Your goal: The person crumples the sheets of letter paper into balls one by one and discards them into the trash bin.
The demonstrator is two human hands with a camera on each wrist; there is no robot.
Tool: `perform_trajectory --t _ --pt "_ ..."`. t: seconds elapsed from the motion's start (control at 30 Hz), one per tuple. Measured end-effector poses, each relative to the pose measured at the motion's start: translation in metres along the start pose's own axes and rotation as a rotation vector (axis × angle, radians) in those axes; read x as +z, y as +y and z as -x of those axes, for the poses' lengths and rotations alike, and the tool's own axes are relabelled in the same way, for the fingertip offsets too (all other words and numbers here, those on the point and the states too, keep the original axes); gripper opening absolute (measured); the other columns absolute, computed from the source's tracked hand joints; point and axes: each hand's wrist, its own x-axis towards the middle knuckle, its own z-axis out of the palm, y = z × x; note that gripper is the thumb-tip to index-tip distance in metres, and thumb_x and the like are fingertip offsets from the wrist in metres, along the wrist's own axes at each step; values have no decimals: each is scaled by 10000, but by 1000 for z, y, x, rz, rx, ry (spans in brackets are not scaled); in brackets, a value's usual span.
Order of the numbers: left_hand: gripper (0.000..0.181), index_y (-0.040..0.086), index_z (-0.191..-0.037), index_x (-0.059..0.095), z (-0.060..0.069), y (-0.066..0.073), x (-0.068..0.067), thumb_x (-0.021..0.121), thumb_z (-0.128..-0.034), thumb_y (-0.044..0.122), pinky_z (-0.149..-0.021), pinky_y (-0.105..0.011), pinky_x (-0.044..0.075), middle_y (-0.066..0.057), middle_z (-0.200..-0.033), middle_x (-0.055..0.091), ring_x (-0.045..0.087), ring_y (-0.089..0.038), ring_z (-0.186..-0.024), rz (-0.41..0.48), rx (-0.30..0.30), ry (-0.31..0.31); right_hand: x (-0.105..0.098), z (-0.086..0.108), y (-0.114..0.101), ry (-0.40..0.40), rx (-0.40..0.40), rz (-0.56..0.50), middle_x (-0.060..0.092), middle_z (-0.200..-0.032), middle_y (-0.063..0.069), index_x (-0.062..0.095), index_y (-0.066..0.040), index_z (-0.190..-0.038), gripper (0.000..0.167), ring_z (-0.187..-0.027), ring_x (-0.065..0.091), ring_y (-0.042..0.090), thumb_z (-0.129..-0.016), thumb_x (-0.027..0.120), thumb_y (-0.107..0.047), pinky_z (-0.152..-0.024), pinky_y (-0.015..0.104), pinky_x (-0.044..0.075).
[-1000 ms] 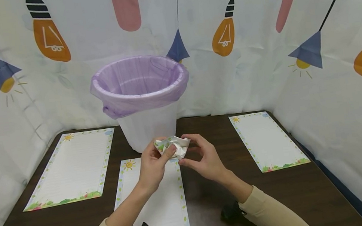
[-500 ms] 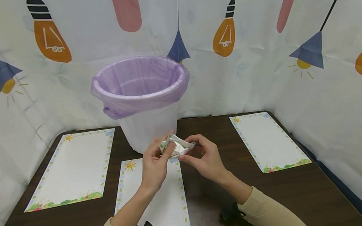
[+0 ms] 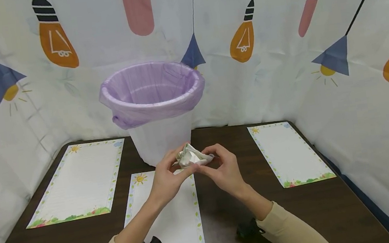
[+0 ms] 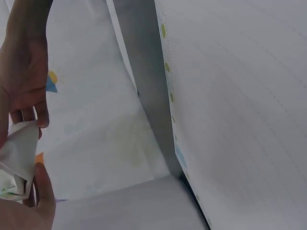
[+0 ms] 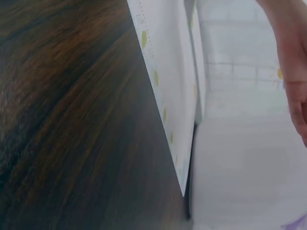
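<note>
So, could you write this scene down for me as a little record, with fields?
In hand: crumpled paper, its left side gripped by the left hand, its right tip by the right hand
Container: white bin, upright, with purple liner
Sheets: left sheet, middle sheet, right sheet, all flat
Surface: dark brown table
Backdrop: white curtain printed with lamps, bulbs, pencils

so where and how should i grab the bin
Probably by the left and right of its rim, reaching over from the near side: the bin stands upright, flaring at the top and narrowing below. The purple liner folds over the rim, so you'd grip through it.
</note>
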Motion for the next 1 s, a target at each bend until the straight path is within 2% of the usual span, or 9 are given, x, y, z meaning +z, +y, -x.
perform_trajectory --t 0.2,0.4,0.53,0.67,0.8,0.87,1.0 --pt "590 83 -1441 565 -1 1 -3 810 -905 100 -864 -283 555 -93 -1239 636 655 -237 -1006 -21 -69 -2 -3 0 1 -12 -8 15 659 -986 227 645 122 -1069 458 -734 663 340 -680 884 156 -692 277 595" --pt "579 60 -1502 460 -1 1 -8 709 -980 63 -865 -248 545 -192 -1213 621 656 -280 -1031 4 -65 -8 -3 4 5 -40 64 -14 676 -1121 257 587 143 -1229 521 -915 694 356 -765 821 167 -770 403 612" --pt "632 84 -1556 388 -2 1 -10 680 -996 48 -892 -243 539 -231 -1236 608 650 -303 -1059 54 -77 -42 -1 11 23 -29 116 -70 666 -1166 240 591 111 -1238 479 -968 675 307 -804 783 178 -801 424 607" --pt "650 116 -1572 381 -3 -1 -9 680 -998 53 -932 -297 541 -191 -1358 556 618 -319 -1149 55 -64 -72 -1 15 40 -19 145 -178 650 -1172 220 607 74 -1221 453 -979 658 218 -813 751 210 -798 374 608" --pt "662 226 -1571 415 -3 -1 -9 709 -991 104 -912 -343 564 -96 -1486 446 587 -335 -1211 10 -64 -71 -3 15 46 -23 139 -292 618 -1222 234 591 74 -1235 441 -1057 650 225 -838 714 222 -833 382 598" --pt "672 252 -1555 444 -4 0 -9 740 -969 110 -898 -352 573 -89 -1482 452 598 -338 -1203 -8 -63 -52 -4 14 47 -28 126 -306 613 -1250 232 593 68 -1247 436 -1083 643 238 -852 707 211 -856 391 591" --pt "705 230 -1516 502 -5 3 -9 820 -899 106 -911 -347 566 -109 -1393 554 640 -294 -1173 -63 -32 -1 -3 12 46 -38 86 -270 637 -1241 228 613 66 -1239 429 -1018 655 222 -849 698 224 -818 351 601"
